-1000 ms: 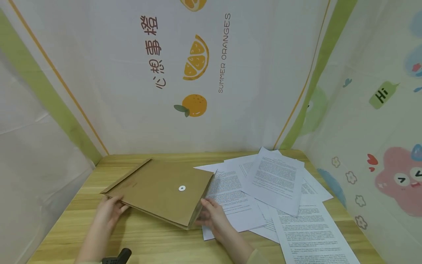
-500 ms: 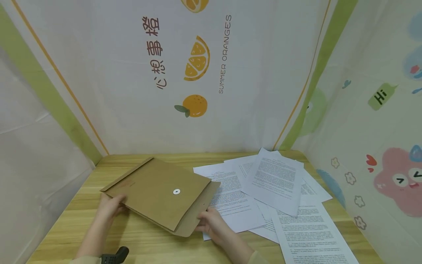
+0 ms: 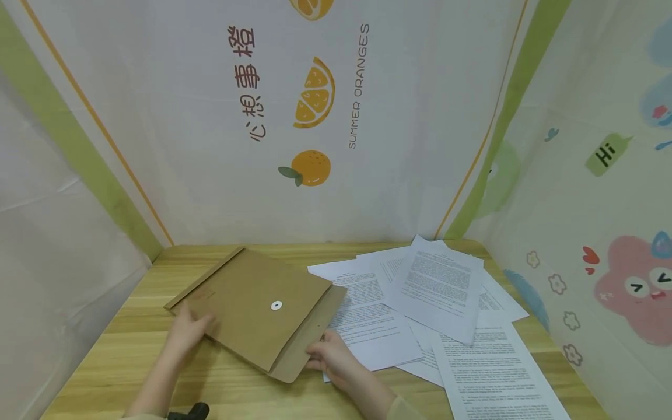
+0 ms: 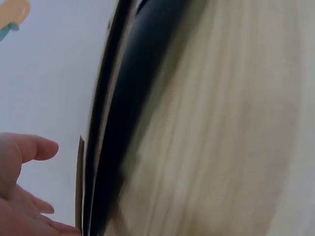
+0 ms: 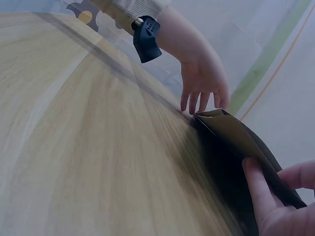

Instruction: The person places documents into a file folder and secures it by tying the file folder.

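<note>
A brown kraft paper document envelope (image 3: 249,297) lies tilted across the left of the table, with a white round button (image 3: 276,305) on its face. Its flap (image 3: 310,341) stretches out toward the lower right. My right hand (image 3: 333,356) pinches that flap's outer edge; in the right wrist view thumb and fingers sit on either side of it. My left hand (image 3: 186,332) is at the envelope's lower left edge, fingers spread. In the left wrist view its thumb stands apart from the dark envelope edge (image 4: 106,118). The envelope's inside is hidden.
Several printed sheets (image 3: 441,277) overlap at the right of the wooden table (image 3: 121,373), one long sheet (image 3: 499,367) reaching the front edge. Printed cloth walls (image 3: 294,210) enclose the table at the back and sides. A black wrist device (image 5: 146,39) sits on the left forearm.
The flap has swung outward into view under my right hand, which has shifted slightly left and down. My left hand has loosened from the lower edge, its fingers now spread.
</note>
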Tool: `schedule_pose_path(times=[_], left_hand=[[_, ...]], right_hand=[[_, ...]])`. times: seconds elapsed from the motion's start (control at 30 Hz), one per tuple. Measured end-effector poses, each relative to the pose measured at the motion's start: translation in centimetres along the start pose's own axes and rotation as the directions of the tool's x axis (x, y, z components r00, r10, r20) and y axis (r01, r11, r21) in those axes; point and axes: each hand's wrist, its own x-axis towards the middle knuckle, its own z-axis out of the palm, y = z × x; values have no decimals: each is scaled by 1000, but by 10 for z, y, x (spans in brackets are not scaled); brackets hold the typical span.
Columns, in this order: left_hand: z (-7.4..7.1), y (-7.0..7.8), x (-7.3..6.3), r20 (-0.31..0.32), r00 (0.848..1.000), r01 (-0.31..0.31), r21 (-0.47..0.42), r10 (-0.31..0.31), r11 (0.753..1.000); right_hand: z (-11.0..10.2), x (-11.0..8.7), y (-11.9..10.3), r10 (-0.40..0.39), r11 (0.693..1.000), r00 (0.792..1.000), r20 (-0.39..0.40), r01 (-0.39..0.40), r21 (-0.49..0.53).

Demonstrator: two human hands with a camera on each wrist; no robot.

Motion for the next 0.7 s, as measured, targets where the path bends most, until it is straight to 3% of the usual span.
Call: schedule_pose_path(times=[0.07,0.2,0.33,0.47,0.57,0.7], left_hand=[[5,3,-2,-9,999,-43,110,45,993],[20,7,-4,-17,991,-124,289,135,949],[37,10,-6,-22,966,-235,340,258,910],[53,15,-9,3,923,-359,367,385,858],[64,21,-14,55,901,-420,362,431,832],[77,28,-20,98,892,-444,365,441,818]], right_hand=[[1,1,1,0,1000,1000,-14,0,5],[2,3,2,-8,1000,1000,-12,8,12],[2,5,2,-8,1000,1000,24,8,8],[3,8,1,1,1000,999,38,-1,-1],[5,10,-1,-5,1000,999,41,5,-2],[6,11,-1,-16,1000,999,42,16,-8]])
